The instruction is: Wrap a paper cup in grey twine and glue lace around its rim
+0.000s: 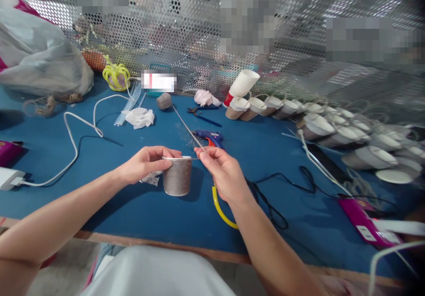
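Note:
My left hand (151,165) grips the rim of a paper cup (177,178) wrapped in grey-brown twine, held upright over the blue table. To its right, my right hand (221,169) pinches a strand of twine (187,128) close to the cup's rim. That strand runs back to a ball of twine (164,101) on the table. Behind my right hand lies a blue hot glue gun (210,137) with an orange trigger. Beneath my right wrist is a curved yellow tube (221,209).
Several twine-wrapped cups (318,125) line the right, beside a stack of white paper cups (244,83). Blue-handled pliers (204,114), crumpled tissue (140,117) and clear glue sticks (131,103) lie at the back. Cables and a purple power strip (367,223) lie right. Perforated metal (192,30) stands behind.

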`<action>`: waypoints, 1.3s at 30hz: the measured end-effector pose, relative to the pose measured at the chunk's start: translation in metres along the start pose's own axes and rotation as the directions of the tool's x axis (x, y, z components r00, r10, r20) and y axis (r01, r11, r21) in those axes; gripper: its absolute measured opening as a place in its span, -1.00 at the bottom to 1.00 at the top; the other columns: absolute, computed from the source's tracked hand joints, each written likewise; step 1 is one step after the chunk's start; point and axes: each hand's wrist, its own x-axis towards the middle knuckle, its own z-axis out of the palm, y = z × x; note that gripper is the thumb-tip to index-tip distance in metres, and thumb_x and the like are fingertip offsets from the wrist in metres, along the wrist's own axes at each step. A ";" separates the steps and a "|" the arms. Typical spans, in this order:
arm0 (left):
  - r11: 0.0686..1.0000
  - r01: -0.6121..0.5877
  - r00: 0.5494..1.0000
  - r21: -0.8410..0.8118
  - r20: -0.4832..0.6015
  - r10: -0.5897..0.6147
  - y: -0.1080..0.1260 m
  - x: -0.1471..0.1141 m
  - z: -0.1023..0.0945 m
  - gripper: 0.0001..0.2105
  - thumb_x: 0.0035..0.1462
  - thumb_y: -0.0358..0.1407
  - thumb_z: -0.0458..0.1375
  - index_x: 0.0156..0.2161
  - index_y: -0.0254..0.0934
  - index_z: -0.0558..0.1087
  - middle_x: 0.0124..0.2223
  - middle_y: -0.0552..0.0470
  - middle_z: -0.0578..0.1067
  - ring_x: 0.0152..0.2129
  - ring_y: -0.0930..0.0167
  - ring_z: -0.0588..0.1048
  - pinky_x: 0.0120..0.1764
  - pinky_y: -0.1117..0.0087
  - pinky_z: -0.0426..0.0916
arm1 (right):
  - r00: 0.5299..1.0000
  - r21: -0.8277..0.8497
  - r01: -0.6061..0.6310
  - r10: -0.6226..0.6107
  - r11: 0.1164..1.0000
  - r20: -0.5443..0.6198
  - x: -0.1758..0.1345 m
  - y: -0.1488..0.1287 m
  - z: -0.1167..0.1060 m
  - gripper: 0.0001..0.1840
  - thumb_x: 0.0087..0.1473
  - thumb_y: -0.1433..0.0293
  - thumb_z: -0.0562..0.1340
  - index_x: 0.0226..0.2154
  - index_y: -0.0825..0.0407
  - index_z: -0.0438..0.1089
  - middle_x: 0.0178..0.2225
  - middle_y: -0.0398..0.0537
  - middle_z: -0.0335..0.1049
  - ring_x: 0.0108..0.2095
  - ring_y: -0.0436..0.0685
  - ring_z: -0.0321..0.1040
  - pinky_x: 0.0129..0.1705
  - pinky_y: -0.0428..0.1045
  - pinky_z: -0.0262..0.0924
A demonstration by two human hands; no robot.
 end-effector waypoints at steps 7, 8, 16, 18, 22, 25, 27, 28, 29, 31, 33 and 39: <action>0.996 0.045 0.999 -0.074 0.016 -0.044 0.002 -0.002 0.000 -0.79 -0.04 -0.19 0.25 -0.43 -0.32 0.42 -0.03 -0.16 0.49 0.01 0.21 0.37 0.07 0.12 0.18 | 0.999 0.003 -0.015 0.015 1.000 0.038 0.000 0.004 -0.001 -0.75 -0.10 0.17 0.31 -0.46 0.00 0.37 -0.27 -0.07 0.45 -0.19 0.10 0.36 -0.06 0.05 0.19; 0.995 0.054 0.998 -0.086 0.022 -0.052 0.002 -0.002 0.001 -0.79 -0.05 -0.18 0.25 -0.44 -0.32 0.42 -0.02 -0.16 0.49 -0.01 0.22 0.39 0.05 0.13 0.19 | 0.999 0.010 -0.021 0.021 1.000 0.039 0.000 0.003 0.000 -0.74 -0.11 0.17 0.31 -0.46 0.00 0.36 -0.27 -0.07 0.45 -0.19 0.10 0.36 -0.06 0.05 0.19; 0.976 0.099 0.993 -0.192 0.083 -0.085 0.006 -0.004 0.002 -0.77 -0.11 -0.18 0.29 -0.46 -0.30 0.42 -0.07 -0.13 0.53 -0.08 0.22 0.45 -0.02 0.14 0.26 | 0.995 0.049 -0.059 0.055 0.997 0.080 -0.006 0.000 0.006 -0.73 -0.12 0.17 0.31 -0.48 0.01 0.32 -0.25 -0.05 0.45 -0.11 0.13 0.34 0.01 0.07 0.13; 0.975 0.097 0.993 -0.201 0.085 -0.081 0.006 -0.004 0.002 -0.77 -0.11 -0.18 0.29 -0.46 -0.30 0.42 -0.08 -0.13 0.53 -0.08 0.22 0.45 -0.02 0.14 0.26 | 0.994 0.053 -0.054 0.049 0.997 0.095 -0.006 0.002 0.006 -0.74 -0.11 0.18 0.31 -0.47 0.01 0.33 -0.25 -0.04 0.45 -0.12 0.12 0.34 0.01 0.07 0.13; 0.975 0.094 0.993 -0.202 0.093 -0.077 0.005 -0.004 0.001 -0.77 -0.11 -0.16 0.28 -0.46 -0.30 0.41 -0.07 -0.14 0.52 -0.07 0.20 0.45 -0.04 0.13 0.26 | 0.993 0.065 -0.053 0.046 0.996 0.110 -0.008 0.001 0.008 -0.74 -0.10 0.18 0.30 -0.49 0.01 0.32 -0.25 -0.05 0.44 -0.14 0.12 0.35 0.00 0.08 0.14; 0.975 0.089 0.993 -0.204 0.096 -0.070 0.006 -0.004 0.001 -0.75 -0.12 -0.14 0.28 -0.47 -0.30 0.40 -0.08 -0.14 0.52 -0.06 0.17 0.43 -0.04 0.10 0.26 | 0.992 0.068 -0.064 0.056 0.996 0.110 -0.009 -0.001 0.010 -0.72 -0.12 0.16 0.31 -0.50 0.00 0.30 -0.26 -0.06 0.44 -0.15 0.12 0.34 -0.01 0.08 0.15; 0.975 0.082 0.992 -0.208 0.108 -0.060 0.006 -0.004 0.001 -0.76 -0.10 -0.15 0.28 -0.46 -0.30 0.41 -0.09 -0.14 0.53 -0.05 0.17 0.42 -0.02 0.10 0.25 | 0.991 0.078 -0.066 0.056 0.995 0.122 -0.010 -0.003 0.010 -0.72 -0.13 0.17 0.31 -0.51 0.00 0.29 -0.28 -0.07 0.44 -0.18 0.11 0.35 -0.03 0.06 0.16; 0.974 0.075 0.992 -0.212 0.115 -0.051 0.006 -0.004 0.001 -0.77 -0.09 -0.16 0.27 -0.46 -0.30 0.42 -0.11 -0.14 0.53 -0.04 0.18 0.42 -0.01 0.10 0.25 | 0.990 0.086 -0.063 0.051 0.994 0.134 -0.010 -0.004 0.011 -0.72 -0.12 0.17 0.31 -0.52 0.00 0.28 -0.30 -0.08 0.44 -0.19 0.10 0.35 -0.05 0.06 0.16; 0.974 0.065 0.992 -0.218 0.118 -0.039 0.006 -0.004 0.001 -0.78 -0.09 -0.17 0.27 -0.45 -0.30 0.43 -0.12 -0.13 0.53 -0.03 0.18 0.41 -0.01 0.10 0.24 | 0.988 0.097 -0.060 0.045 0.993 0.150 -0.010 -0.005 0.010 -0.72 -0.12 0.17 0.31 -0.52 0.00 0.27 -0.31 -0.09 0.44 -0.20 0.10 0.35 -0.06 0.05 0.16; 0.971 0.048 0.993 -0.232 0.119 -0.020 0.006 -0.003 0.000 -0.80 -0.08 -0.19 0.27 -0.45 -0.29 0.44 -0.13 -0.12 0.53 -0.02 0.18 0.39 0.01 0.10 0.24 | 0.983 0.119 -0.060 0.037 0.991 0.180 -0.011 -0.005 0.010 -0.71 -0.12 0.18 0.31 -0.54 0.00 0.25 -0.33 -0.11 0.44 -0.21 0.09 0.35 -0.07 0.04 0.17; 0.971 0.045 0.994 -0.235 0.108 -0.020 0.006 -0.003 0.000 -0.81 -0.09 -0.19 0.28 -0.45 -0.29 0.46 -0.12 -0.12 0.53 0.00 0.18 0.37 0.02 0.10 0.23 | 0.978 0.127 -0.072 0.045 0.989 0.206 -0.011 -0.005 0.009 -0.71 -0.11 0.17 0.30 -0.53 -0.01 0.24 -0.33 -0.11 0.44 -0.22 0.08 0.34 -0.08 0.03 0.17; 0.982 0.033 0.997 -0.184 0.080 -0.019 0.007 -0.002 -0.001 -0.79 -0.12 -0.16 0.28 -0.47 -0.28 0.45 -0.16 -0.13 0.52 0.08 0.13 0.28 0.08 0.03 0.17 | 0.967 0.108 -0.130 0.102 0.986 0.234 -0.011 -0.005 0.008 -0.67 -0.14 0.13 0.31 -0.52 -0.01 0.23 -0.38 -0.13 0.42 -0.34 0.04 0.33 -0.22 -0.01 0.23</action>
